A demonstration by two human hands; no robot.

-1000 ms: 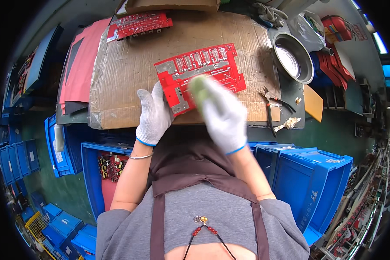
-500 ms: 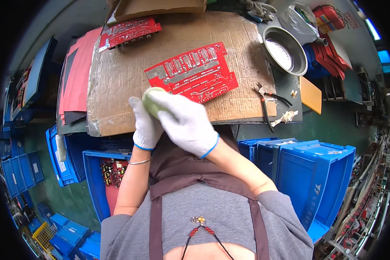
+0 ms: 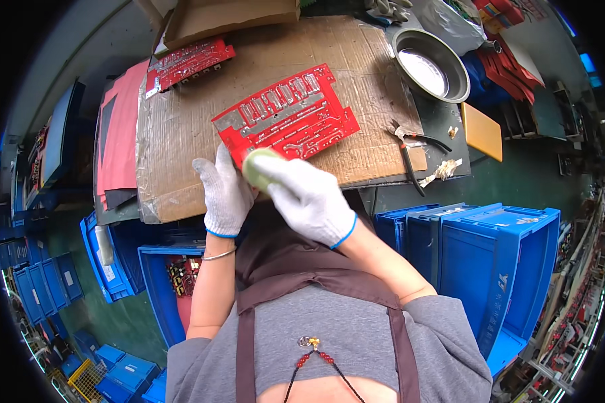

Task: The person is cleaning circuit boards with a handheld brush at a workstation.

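A red circuit board (image 3: 339,122) lies slightly tilted on the cardboard sheet, its silvery soldered side up. My right hand (image 3: 312,205), in a white knit glove with a blue cuff, is closed around a pale green rounded pad (image 3: 254,170). Motion blurs this pad, so its exact kind is unclear; it overlaps the board's lower left corner in view. Beside that corner is my left hand (image 3: 223,198), gloved alike, with fingers stretched upward and apart; whether they touch the board's edge cannot be made out.
Another red board (image 3: 193,62) lies near an open cardboard box (image 3: 232,23). Cutting pliers (image 3: 407,153) and a round metal bowl (image 3: 458,74) are on the right, by a yellow block (image 3: 482,131). Pink sheets (image 3: 122,134) lie left. Blue crates (image 3: 474,235) stand below the table edge.
My right hand and the green pad have moved right and slightly down, away from my left hand. The left hand's fingers have spread from the pad. The whole view has shifted slightly.
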